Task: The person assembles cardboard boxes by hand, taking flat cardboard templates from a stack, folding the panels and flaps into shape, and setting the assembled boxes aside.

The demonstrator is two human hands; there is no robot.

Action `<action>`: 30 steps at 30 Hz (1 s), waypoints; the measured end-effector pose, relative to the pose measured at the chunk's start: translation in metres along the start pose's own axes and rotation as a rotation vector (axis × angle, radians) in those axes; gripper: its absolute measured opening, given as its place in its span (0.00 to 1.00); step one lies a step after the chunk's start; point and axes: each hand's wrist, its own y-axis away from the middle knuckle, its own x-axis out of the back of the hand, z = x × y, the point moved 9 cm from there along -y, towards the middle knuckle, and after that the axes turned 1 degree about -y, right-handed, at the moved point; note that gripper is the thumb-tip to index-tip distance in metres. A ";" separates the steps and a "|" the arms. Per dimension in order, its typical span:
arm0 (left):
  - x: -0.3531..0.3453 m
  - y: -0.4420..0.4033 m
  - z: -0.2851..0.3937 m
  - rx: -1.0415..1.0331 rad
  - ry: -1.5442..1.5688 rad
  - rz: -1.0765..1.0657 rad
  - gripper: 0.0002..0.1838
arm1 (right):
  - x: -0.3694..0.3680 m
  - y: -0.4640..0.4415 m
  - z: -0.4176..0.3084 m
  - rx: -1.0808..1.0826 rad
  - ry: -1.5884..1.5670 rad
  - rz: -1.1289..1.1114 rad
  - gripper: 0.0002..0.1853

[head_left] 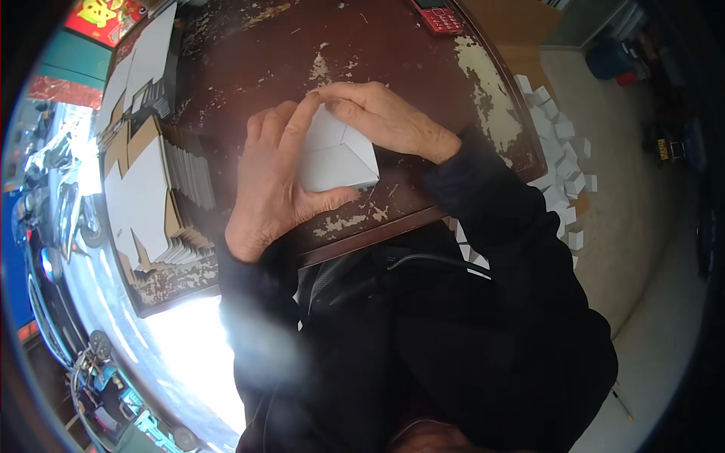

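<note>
Hands (270, 172) grasp 1 white carton (332, 162) between them on the scuffed brown table (249, 57).

The desk (408, 64) is viewed from head height, at close range, facing forward and steeply down.

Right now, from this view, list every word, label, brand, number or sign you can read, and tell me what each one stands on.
No text is legible.
Red keypad device: key markings too small to read.
Dark object on the right: yellow marks, possibly lettering, too blurred to read.
Red poster: yellow figure, no readable words.
White box: no print visible.
</note>
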 end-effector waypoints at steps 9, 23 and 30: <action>0.023 0.014 -0.020 0.019 0.198 0.215 0.54 | 0.023 -0.005 0.006 0.051 -0.176 0.068 0.23; 0.023 0.015 0.000 -0.036 0.007 0.206 0.57 | 0.019 0.000 0.013 -0.027 -0.368 -0.005 0.27; 0.012 0.018 0.006 -0.122 -0.201 0.227 0.60 | 0.018 0.004 0.002 -0.094 -0.443 -0.059 0.27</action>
